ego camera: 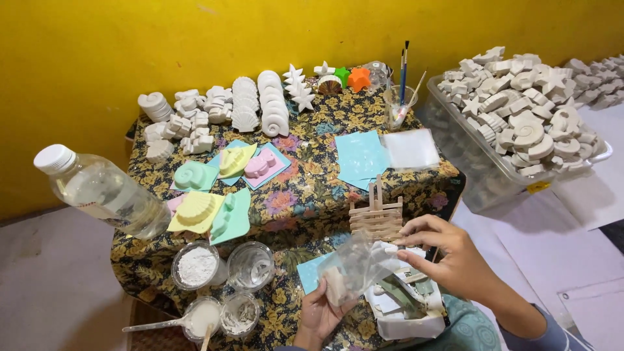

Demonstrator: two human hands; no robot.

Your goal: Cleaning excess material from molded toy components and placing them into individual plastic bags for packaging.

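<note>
My left hand (320,313) holds a clear plastic bag (354,265) from below, with a small white plaster piece (336,286) inside it. My right hand (447,255) pinches the bag's upper right edge. Both hands hover over the near edge of a low table with a floral cloth (305,195). Just beyond the bag stands a small stack of wooden easels (377,218). Under the hands lies a white box (406,305) with papers and packets.
A clear water bottle (104,192) looms at the left. Cups of white powder (196,265) and paste (203,317) sit near the front left. Coloured moulds (214,211), plaster shells (260,107), blue sheets (361,156), a brush cup (400,104) and a full plastic bin (520,130) surround them.
</note>
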